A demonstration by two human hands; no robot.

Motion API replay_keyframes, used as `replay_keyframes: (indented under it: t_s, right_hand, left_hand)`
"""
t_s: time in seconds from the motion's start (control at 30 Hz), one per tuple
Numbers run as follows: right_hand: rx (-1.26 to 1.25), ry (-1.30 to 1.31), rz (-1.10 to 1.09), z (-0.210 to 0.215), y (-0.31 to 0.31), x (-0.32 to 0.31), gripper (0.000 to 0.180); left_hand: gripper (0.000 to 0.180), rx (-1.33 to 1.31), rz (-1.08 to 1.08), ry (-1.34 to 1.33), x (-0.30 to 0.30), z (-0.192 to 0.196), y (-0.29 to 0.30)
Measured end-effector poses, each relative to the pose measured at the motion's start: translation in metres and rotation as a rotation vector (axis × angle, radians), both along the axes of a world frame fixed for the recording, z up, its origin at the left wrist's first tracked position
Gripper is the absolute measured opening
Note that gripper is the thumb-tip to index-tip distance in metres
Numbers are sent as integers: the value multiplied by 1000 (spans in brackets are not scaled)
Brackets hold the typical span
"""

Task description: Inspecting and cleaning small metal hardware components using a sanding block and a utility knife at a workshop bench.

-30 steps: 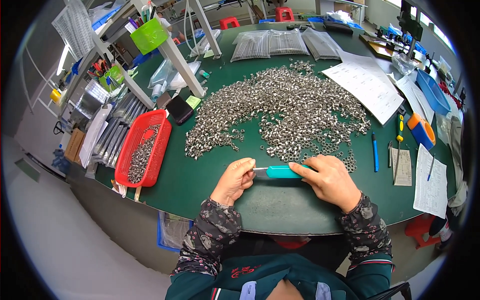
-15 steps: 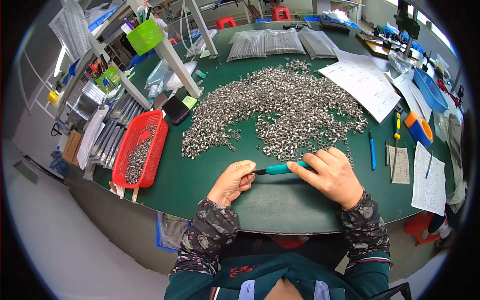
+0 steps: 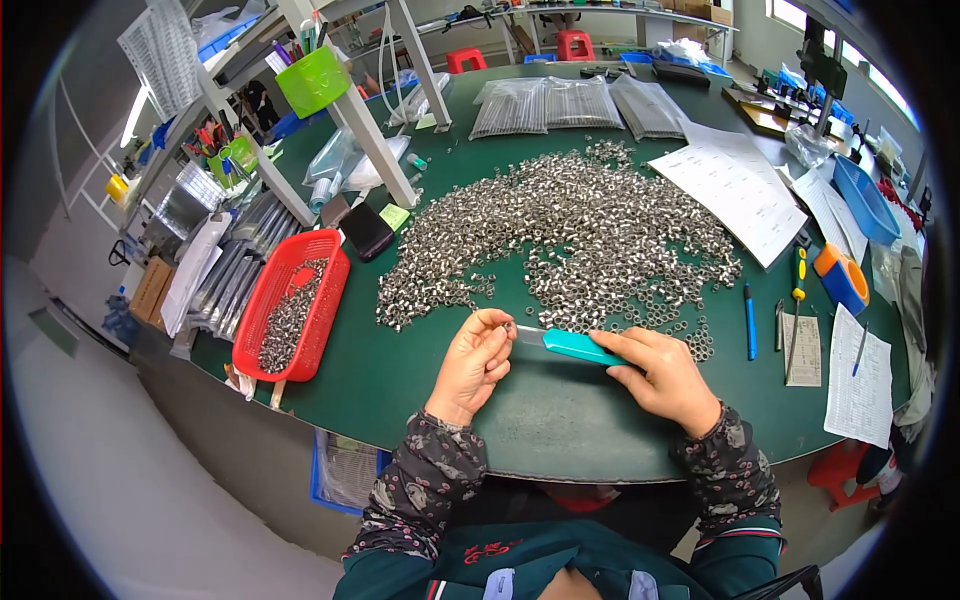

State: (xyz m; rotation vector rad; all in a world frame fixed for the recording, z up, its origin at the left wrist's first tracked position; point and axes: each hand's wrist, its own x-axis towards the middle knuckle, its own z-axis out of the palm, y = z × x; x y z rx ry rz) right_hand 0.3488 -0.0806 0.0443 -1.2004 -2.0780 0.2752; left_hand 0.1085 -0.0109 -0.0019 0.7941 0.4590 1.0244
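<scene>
Between thumb and fingers, my left hand (image 3: 474, 366) pinches a small metal ring (image 3: 509, 329), partly hidden by the fingertips. My right hand (image 3: 660, 375) is closed round the teal handle of a utility knife (image 3: 578, 347). Its blade points left and its tip is right by the ring; whether they touch I cannot tell. Beyond both hands spreads a large heap of small metal rings (image 3: 560, 220) on the green tabletop. At the left a red plastic basket (image 3: 333, 290) holds more of these small metal pieces.
Plastic bags of thin rods (image 3: 583, 104) lie at the back. To the right are paper sheets (image 3: 740, 195), a blue pen (image 3: 750, 322), a yellow-handled screwdriver (image 3: 799, 275) and an orange-and-blue tape roll (image 3: 843, 280). A white shelf post (image 3: 375, 150) and a dark phone (image 3: 367, 232) stand and lie near the basket.
The knife has turned so its blade side faces up more, with more blade showing. The left hand has tilted more upright, bringing the ring into sight. The whole view has shifted slightly.
</scene>
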Motion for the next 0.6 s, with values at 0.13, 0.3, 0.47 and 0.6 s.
replay_keyframes:
  t_s: [0.13,0.3,0.47,0.6]
  right_hand:
    - [-129,54,36,-2,1,0,38]
    - [-178,103,69,-4,1,-1,38]
    - [-131,-2,34,-3,0,0,43]
    - [92,-76,-12,-6,0,-4,39]
  left_hand:
    - [13,38,10,-12,2,0,0]
    - [12,24,34,38,6,4,-3]
    - [11,56,33,126,3,3,-5]
    - [10,35,47,141,4,5,-6]
